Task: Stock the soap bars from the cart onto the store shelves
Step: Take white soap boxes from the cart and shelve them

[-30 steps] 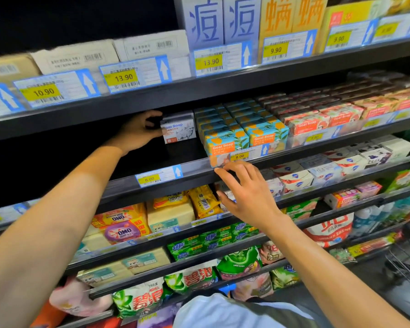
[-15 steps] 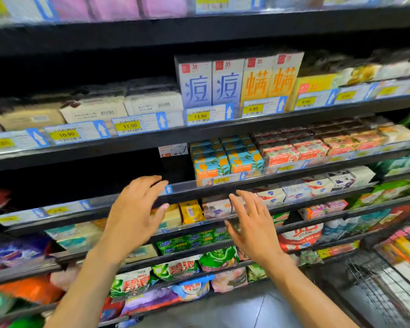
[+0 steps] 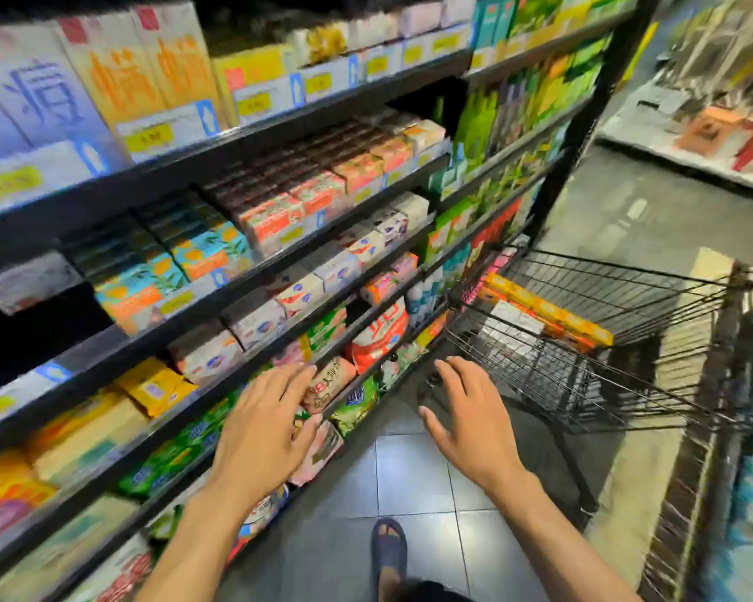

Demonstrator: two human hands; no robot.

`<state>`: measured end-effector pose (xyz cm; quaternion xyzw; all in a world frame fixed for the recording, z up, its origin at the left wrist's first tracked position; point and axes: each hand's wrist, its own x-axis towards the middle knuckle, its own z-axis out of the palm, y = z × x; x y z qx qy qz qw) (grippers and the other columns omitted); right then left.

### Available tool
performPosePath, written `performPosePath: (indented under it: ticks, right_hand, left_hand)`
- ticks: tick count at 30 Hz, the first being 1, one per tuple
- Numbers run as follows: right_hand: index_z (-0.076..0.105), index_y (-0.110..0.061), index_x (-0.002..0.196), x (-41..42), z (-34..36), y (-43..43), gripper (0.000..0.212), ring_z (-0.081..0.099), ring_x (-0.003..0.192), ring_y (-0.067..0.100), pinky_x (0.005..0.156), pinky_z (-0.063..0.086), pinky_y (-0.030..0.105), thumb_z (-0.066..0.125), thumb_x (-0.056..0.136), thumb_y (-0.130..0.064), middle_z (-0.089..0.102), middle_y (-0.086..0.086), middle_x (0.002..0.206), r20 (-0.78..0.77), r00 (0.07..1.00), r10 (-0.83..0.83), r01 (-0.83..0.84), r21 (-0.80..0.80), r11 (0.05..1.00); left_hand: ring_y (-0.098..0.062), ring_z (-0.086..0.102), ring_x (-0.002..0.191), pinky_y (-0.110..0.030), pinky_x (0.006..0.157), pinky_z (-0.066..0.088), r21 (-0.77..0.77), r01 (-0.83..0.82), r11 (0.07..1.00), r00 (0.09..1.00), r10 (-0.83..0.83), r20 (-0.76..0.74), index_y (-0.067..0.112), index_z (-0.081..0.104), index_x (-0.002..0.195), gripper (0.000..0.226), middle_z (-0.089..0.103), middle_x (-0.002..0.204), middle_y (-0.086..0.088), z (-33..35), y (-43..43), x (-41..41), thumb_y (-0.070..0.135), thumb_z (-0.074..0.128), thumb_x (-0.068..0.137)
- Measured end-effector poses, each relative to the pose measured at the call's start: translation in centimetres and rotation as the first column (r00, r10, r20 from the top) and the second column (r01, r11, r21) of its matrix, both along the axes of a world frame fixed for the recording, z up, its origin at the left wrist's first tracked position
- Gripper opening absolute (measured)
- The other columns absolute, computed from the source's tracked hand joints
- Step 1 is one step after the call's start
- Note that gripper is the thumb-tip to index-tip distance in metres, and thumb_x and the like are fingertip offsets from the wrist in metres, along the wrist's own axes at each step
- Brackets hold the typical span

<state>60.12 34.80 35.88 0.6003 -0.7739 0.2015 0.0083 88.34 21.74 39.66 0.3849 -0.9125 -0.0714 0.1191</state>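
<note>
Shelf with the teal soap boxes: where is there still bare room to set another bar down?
Left of the teal boxes lies a dark, bare stretch of shelf, by a lone white box. To the right it is crowded: the red boxes sit packed edge to edge.

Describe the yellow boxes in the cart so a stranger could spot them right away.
Find the black wire cart right of the shelves. Inside it runs a line of yellow-orange boxes. Next to them lie white boxes, so the bright colour marks them out.
</note>
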Motion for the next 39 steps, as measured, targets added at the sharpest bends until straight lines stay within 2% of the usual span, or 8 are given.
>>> performPosePath:
  ticks: [4, 8, 12, 18, 22, 30, 34, 39]
  right_hand:
    - [0.047, -0.012, 0.145, -4.7, -0.8, 4.6, 0.069, 0.043, 0.138, 0.028, 0.115, 0.039, 0.043, 0.06, 0.092, -0.053, 0.046, 0.006, 0.146, 0.037, 0.985, -0.167, 0.166, 0.033, 0.986]
    - [0.048, -0.012, 0.145, -9.9, -1.6, 7.1, 0.07, 0.043, 0.138, 0.027, 0.116, 0.039, 0.042, 0.063, 0.091, -0.052, 0.047, 0.006, 0.146, 0.077, 0.948, -0.309, 0.308, 0.031, 0.951]
    - [0.048, -0.012, 0.145, -16.3, -2.7, 7.5, 0.069, 0.043, 0.137, 0.025, 0.116, 0.039, 0.039, 0.064, 0.091, -0.051, 0.047, 0.005, 0.145, 0.135, 0.898, -0.419, 0.418, 0.041, 0.908]
    - [0.048, -0.012, 0.146, -26.3, -3.9, 6.3, 0.069, 0.043, 0.137, 0.022, 0.116, 0.039, 0.036, 0.065, 0.091, -0.049, 0.048, 0.005, 0.144, 0.217, 0.853, -0.475, 0.474, 0.061, 0.878]
    - [0.048, -0.014, 0.146, -32.1, -4.5, 5.0, 0.067, 0.041, 0.138, 0.02, 0.116, 0.038, 0.036, 0.066, 0.092, -0.048, 0.047, 0.003, 0.146, 0.264, 0.844, -0.467, 0.463, 0.08, 0.883]
    - [0.046, -0.016, 0.147, -42.0, -7.7, 1.0, 0.065, 0.036, 0.141, 0.016, 0.115, 0.032, 0.026, 0.064, 0.094, -0.049, 0.044, 0.002, 0.149, 0.345, 0.782, -0.519, 0.488, 0.178, 0.854]
    - [0.044, -0.016, 0.15, -46.3, -10.5, -2.6, 0.068, 0.034, 0.143, 0.018, 0.116, 0.031, 0.029, 0.066, 0.094, -0.049, 0.041, 0.003, 0.153, 0.376, 0.731, -0.569, 0.499, 0.274, 0.822]
    - [0.044, -0.015, 0.148, -50.5, -16.1, -7.0, 0.064, 0.04, 0.138, 0.024, 0.113, 0.039, 0.04, 0.063, 0.096, -0.048, 0.047, 0.008, 0.148, 0.462, 0.625, -0.63, 0.482, 0.407, 0.776]
  left_hand:
    - [-0.024, 0.05, 0.129, -0.034, 0.111, 0.033, 0.05, 0.163, 0.985, 0.986, -0.162, -0.035, 0.019, 0.051, 0.144, 0.062, 0.054, 0.142, -0.001, -1.0, 0.2, -6.6, 0.041, 0.062, 0.087]
    - [-0.026, 0.049, 0.133, -0.041, 0.112, 0.039, 0.074, 0.283, 0.956, 0.959, -0.283, -0.001, 0.018, 0.053, 0.144, 0.06, 0.053, 0.145, -0.002, -2.6, -1.1, -13.9, 0.049, 0.052, 0.093]
    - [-0.024, 0.05, 0.132, -0.04, 0.111, 0.042, 0.099, 0.354, 0.93, 0.934, -0.356, 0.005, 0.02, 0.051, 0.144, 0.062, 0.054, 0.144, -0.001, -3.1, -2.5, -22.5, 0.053, 0.045, 0.092]
    - [-0.027, 0.053, 0.13, -0.031, 0.112, 0.031, 0.153, 0.408, 0.9, 0.911, -0.411, -0.012, 0.013, 0.055, 0.141, 0.064, 0.058, 0.141, -0.006, -3.9, -5.4, -36.0, 0.051, 0.046, 0.091]
    - [-0.023, 0.05, 0.132, -0.038, 0.114, 0.037, 0.22, 0.487, 0.845, 0.872, -0.485, -0.065, 0.016, 0.053, 0.142, 0.061, 0.055, 0.143, -0.002, -4.5, -7.3, -44.2, 0.051, 0.05, 0.092]
    - [-0.025, 0.049, 0.132, -0.038, 0.112, 0.04, 0.353, 0.488, 0.798, 0.863, -0.501, -0.061, 0.015, 0.053, 0.142, 0.063, 0.056, 0.142, -0.005, -8.7, -13.4, -55.8, 0.052, 0.049, 0.091]
    - [-0.023, 0.048, 0.132, -0.038, 0.111, 0.04, 0.446, 0.459, 0.768, 0.871, -0.489, -0.055, 0.016, 0.053, 0.142, 0.059, 0.055, 0.142, -0.003, -13.0, -18.2, -61.0, 0.048, 0.055, 0.093]
    - [-0.02, 0.045, 0.131, -0.018, 0.105, 0.028, 0.613, 0.349, 0.708, 0.893, -0.45, 0.011, 0.014, 0.056, 0.14, 0.053, 0.056, 0.14, -0.006, -19.6, -22.8, -66.5, 0.028, 0.073, 0.092]
